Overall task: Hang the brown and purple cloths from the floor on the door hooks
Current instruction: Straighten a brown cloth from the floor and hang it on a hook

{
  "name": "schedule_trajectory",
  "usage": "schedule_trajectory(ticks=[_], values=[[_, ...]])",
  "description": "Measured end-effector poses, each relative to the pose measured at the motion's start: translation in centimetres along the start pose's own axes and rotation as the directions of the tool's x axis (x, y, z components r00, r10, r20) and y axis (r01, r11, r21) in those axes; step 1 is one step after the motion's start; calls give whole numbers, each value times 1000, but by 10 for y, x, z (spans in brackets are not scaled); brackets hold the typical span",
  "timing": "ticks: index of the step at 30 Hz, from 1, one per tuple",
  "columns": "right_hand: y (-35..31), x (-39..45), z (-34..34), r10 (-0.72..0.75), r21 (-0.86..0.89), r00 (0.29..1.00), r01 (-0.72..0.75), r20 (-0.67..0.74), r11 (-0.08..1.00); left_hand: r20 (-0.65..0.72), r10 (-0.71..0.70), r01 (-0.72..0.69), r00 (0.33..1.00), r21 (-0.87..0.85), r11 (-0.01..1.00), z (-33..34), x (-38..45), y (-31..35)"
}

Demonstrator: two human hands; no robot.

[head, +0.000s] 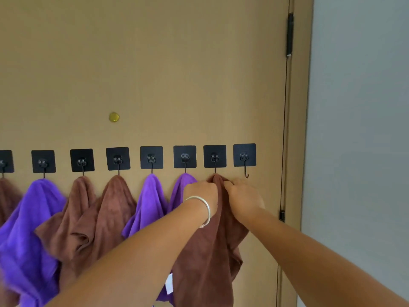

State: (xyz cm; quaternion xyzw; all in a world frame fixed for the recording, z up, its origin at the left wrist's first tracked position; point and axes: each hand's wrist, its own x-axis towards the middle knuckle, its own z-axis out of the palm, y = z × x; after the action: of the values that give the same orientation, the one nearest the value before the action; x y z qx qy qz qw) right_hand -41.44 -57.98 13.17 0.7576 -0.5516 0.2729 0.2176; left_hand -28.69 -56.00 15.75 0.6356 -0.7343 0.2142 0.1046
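Held cloth: brown cloth (205,258) bunched at its top against the second hook from the right (215,156); whether it was caught on the hook could not be told. Rest of cloth hung straight down, toward 6 o'clock from both hands.
Left grip: left hand (200,193) pinched the cloth's top fold from the 9 o'clock side, fingers curled into the fabric.
Right grip: right hand (244,197) pinched the same fold from the 3 o'clock side, fingertips pressed together on the peak just under the hook.
Cloth relative to grips: gathered peak sat between the two hands, at 12 o'clock of the knuckles; both hands touching it.
Cloth texture: soft, matte, plush pile; deep vertical folds.
Bracelet: thin silver bangle (207,209) on the left wrist.
Neighbour cloth: purple cloth (180,191) on the hook at 9 o'clock of the held one, partly hidden by the left hand.
Other cloths: brown and purple alternated irregularly along the row toward 9 o'clock, each draped to a point.
Empty hook: last hook (244,155), at 3 o'clock, bare; thin dark wire on a square black pad.
Door: tan door (155,63), smooth matte panel; small round brass stud (114,117) at 11 o'clock of the hands.
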Motion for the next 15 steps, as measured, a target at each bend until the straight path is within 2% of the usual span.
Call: schedule_trajectory(ticks=[3,4,6,8,9,10,12,14,15], values=[[3,-9,13,58,214,997,-46,-51,976,90,17,-7,996,-104,995,-2,2,-2],[5,-6,16,47,189,994,-26,-103,982,104,41,-34,994,-69,997,-2,0,-5],[11,2,21,-9,104,985,27,-174,994,58,77,-85,995,140,986,-2,-3,-9],[13,6,21,-20,147,991,40,-132,988,-3,153,-144,988,325,935,0,-5,-9],[12,7,23,-23,174,995,39,-93,984,15,179,-174,984,334,926,3,-7,-8],[12,7,25,-25,192,999,33,-44,981,50,181,-188,982,281,941,6,-8,-7],[11,2,30,-9,253,1000,6,11,967,108,129,-128,986,-21,992,14,-10,-6],[11,-4,31,3,349,1000,-14,30,937,139,70,-16,988,-352,936,24,-13,-7],[11,-7,32,-1,376,999,-14,41,926,145,65,9,987,-460,888,27,-15,-8]])
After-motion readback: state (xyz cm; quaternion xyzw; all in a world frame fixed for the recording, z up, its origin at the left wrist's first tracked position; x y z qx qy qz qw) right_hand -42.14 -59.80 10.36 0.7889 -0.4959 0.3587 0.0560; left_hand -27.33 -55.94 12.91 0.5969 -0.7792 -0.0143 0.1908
